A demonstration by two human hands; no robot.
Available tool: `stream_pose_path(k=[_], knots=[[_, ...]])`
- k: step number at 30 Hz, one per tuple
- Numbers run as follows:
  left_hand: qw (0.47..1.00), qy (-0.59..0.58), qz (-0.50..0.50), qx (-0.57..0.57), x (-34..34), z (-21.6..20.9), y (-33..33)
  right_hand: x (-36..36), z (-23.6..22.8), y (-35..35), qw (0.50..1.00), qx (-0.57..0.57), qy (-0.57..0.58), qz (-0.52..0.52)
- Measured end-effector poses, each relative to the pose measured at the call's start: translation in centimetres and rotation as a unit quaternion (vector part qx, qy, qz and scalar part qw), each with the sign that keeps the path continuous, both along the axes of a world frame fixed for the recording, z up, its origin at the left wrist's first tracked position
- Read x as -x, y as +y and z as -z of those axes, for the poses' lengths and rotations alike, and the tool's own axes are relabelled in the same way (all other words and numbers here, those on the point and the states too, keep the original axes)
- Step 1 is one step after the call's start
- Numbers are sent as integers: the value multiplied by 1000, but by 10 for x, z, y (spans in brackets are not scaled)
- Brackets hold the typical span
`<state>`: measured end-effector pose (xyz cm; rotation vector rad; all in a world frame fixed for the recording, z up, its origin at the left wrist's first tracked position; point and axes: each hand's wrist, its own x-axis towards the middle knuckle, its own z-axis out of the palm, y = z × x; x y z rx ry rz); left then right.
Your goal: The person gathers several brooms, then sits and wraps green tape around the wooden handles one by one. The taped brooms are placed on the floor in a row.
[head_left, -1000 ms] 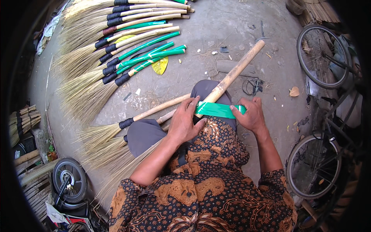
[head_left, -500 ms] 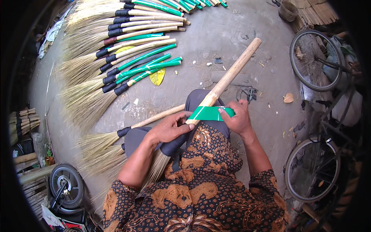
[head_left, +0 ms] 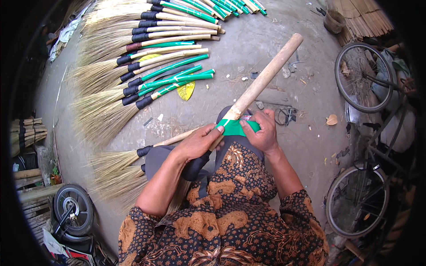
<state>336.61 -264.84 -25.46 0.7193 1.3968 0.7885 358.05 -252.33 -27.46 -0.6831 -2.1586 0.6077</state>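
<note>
The left hand (head_left: 195, 144) gripped the handle (head_left: 265, 77); the right hand (head_left: 264, 134), pinching green tape (head_left: 230, 128), had drawn nearer.

Left grip (head_left: 197, 144) around a pale broom handle (head_left: 268, 75), right grip (head_left: 262, 133) on green tape (head_left: 231, 128), other brooms (head_left: 133, 67) beyond

"How does the floor (head_left: 306, 164) look?"
"Grey and littered with scraps (head_left: 160, 117), a dry leaf (head_left: 332, 119) lying toward its right edge."
"And along that edge?"
"A bicycle (head_left: 376, 166), with a round pot (head_left: 334, 22) and brown slats (head_left: 363, 20) at the far right corner."
"Near left corner?"
"A motorbike wheel (head_left: 73, 209), in soft light."
</note>
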Motion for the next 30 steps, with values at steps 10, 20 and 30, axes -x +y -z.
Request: stream_pose_path(k=[10,20,30], knots=[[998,-48,18,-32,13,-10,2,10,4,5,1000,15,-16,-5],[990,-127,-54,-24,14,-5,4,15,1,10,999,1,35,-25],[950,266,-95,-134,-11,3,4,19,-2,4,999,26,8,-25]])
